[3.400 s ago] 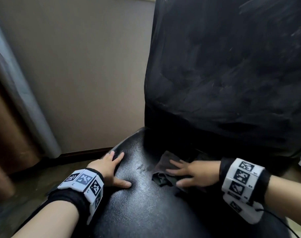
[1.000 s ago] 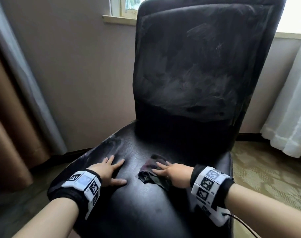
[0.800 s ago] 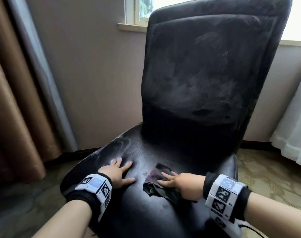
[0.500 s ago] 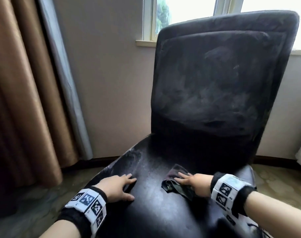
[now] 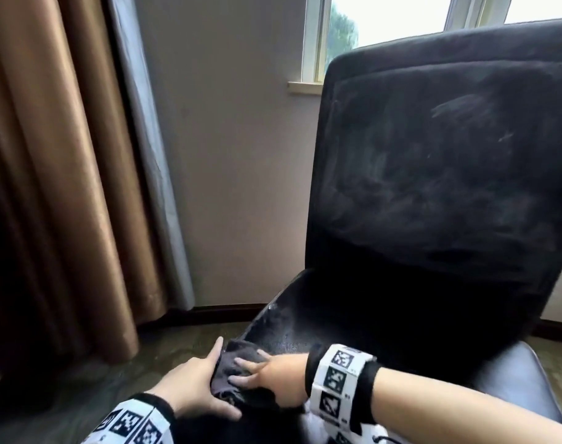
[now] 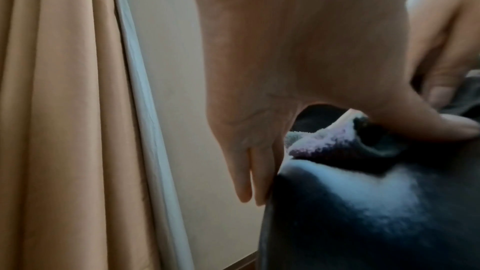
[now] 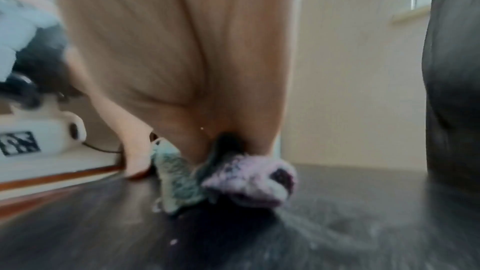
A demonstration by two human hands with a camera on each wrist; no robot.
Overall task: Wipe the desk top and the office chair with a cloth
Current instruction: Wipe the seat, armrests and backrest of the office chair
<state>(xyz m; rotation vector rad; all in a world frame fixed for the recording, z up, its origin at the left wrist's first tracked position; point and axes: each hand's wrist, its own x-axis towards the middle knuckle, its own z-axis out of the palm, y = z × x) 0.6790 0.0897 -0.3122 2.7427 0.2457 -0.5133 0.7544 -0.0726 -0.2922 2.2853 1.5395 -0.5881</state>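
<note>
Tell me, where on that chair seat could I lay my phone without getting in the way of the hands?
The seat is bare on its right side, below the backrest, and in a dusty strip between the cloth and the backrest. Its left edge is crowded: left hand, right hand and cloth meet there.

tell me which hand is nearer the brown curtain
Left. The left hand is at the seat's curtain-side edge; the right hand presses the cloth, farther from the brown curtain.

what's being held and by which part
Nothing is gripped: the right hand presses the cloth at its middle; the left hand pins its near edge to the seat by thumb.
</note>
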